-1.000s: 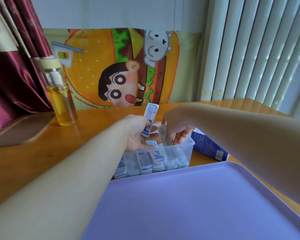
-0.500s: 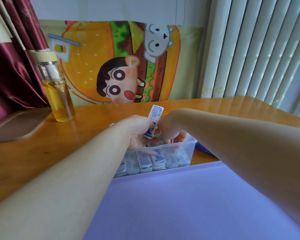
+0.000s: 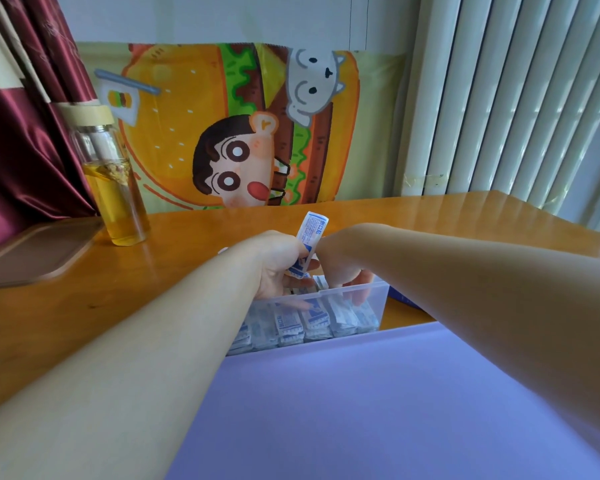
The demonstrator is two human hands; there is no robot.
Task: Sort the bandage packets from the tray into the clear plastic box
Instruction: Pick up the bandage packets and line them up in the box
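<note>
Bandage packets (image 3: 302, 322) are standing on end in a row inside the clear plastic box (image 3: 378, 299), filling it from the left end, which the left forearm is hiding, across to the right wall. The box is sitting on the tabletop (image 3: 174, 258) just beyond the far edge of the purple tray (image 3: 361, 410), whose visible surface is lying bare in the foreground.

The left hand (image 3: 278, 265) is hovering over the left half of the box, its fingers curled and gripping a single bandage packet (image 3: 309, 237) by the lower end; the packet is pointing upward, tilted slightly to the right, with its white and blue printed face toward the camera. The right hand (image 3: 343, 268) is reaching down into the box just beside the left one, with its fingertips (image 3: 359, 296) showing through the clear wall among the tops of the packets. Whether those fingers are pinching a packet or only touching them is not clear from this angle.

At the left of the tabletop, a glass bottle (image 3: 118, 188) of yellow liquid with a pale cap is standing upright, and a brown tray (image 3: 32, 254) is lying near it at the edge. A dark blue carton (image 3: 400, 298) is peeking out beside the box under the right forearm. A cartoon burger cloth (image 3: 243, 126) is hanging behind the tabletop.
</note>
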